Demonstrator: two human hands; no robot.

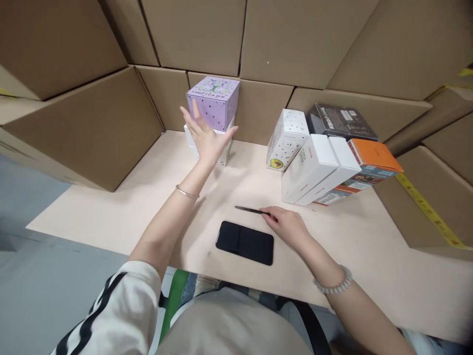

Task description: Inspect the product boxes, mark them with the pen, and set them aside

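Note:
My left hand (207, 138) is raised with its fingers spread, in front of a purple box (212, 108) that rests on a white box (223, 157). Nothing is in that hand, and whether it touches the boxes I cannot tell. My right hand (288, 224) pinches one end of a thin dark tool (248, 210), which points left just over the tabletop; it looks like a slim knife or tweezers, but the kind is unclear. Just in front of this tool a black smartphone (245, 242) lies flat, its screen dark.
On the right stand a white patterned box (288, 133), two plain white boxes (310, 165), an orange box (375, 158) and a dark box (343, 122). Large cardboard cartons (195, 34) wall in the back and sides of the pale table (129, 207).

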